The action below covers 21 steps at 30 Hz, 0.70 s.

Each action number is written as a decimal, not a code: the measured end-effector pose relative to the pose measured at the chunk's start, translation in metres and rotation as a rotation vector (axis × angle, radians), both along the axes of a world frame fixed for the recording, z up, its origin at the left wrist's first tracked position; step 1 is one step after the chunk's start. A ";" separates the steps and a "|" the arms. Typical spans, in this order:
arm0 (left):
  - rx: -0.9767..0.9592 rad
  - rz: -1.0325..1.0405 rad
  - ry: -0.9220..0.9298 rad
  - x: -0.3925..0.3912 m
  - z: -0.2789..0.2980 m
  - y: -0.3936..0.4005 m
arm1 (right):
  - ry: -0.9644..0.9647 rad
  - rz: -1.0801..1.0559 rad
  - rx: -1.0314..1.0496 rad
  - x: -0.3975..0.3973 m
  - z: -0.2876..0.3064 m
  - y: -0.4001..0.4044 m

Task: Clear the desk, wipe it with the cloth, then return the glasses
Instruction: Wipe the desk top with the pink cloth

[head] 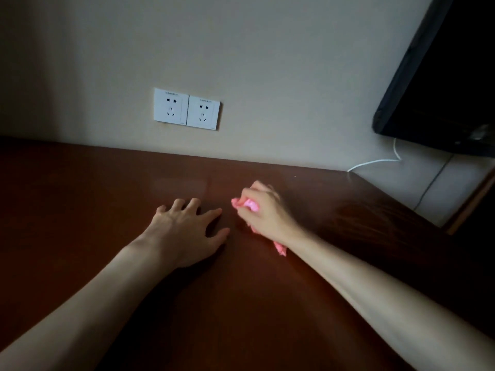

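Two bare arms reach over a dark wooden desk (93,210), mid-wipe with a pink cloth (247,204)

At centre frame the left hand (184,231) rests flat, fingers spread and relaxed; just right of it the right hand (263,210) clenches the bunched cloth against the wood. The desk looks cleared, so wiping seems underway; no glasses are visible, and returning them remains. Beyond, wall sockets (187,109) upper left, a dark screen (442,76) upper right

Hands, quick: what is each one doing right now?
Left hand: open, fingers spread, resting flat on the dark reddish-brown wooden desk.
Right hand: closed around the crumpled pink cloth, pressing it on the desk.
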State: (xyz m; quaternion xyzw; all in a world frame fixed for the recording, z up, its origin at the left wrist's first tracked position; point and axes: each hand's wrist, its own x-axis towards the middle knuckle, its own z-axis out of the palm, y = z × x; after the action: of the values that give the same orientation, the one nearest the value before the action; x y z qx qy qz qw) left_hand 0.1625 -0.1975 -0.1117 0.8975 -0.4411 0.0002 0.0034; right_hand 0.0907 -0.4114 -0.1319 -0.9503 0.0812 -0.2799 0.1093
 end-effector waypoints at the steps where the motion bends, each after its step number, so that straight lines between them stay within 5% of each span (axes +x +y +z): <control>1: -0.007 0.004 -0.001 -0.002 0.000 0.001 | 0.000 0.027 0.004 -0.023 0.000 0.017; 11: -0.071 0.013 0.029 -0.002 -0.006 0.009 | 0.061 0.213 0.024 -0.137 0.003 0.063; 21: -0.048 -0.021 -0.005 0.005 -0.010 0.003 | 0.026 -0.398 0.097 0.032 -0.001 -0.101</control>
State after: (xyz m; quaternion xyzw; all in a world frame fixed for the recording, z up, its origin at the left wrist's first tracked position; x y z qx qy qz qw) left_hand 0.1675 -0.1945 -0.1219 0.8923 -0.4505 0.0132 0.0237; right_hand 0.1229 -0.5125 -0.1327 -0.9127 0.2823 -0.2795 0.0962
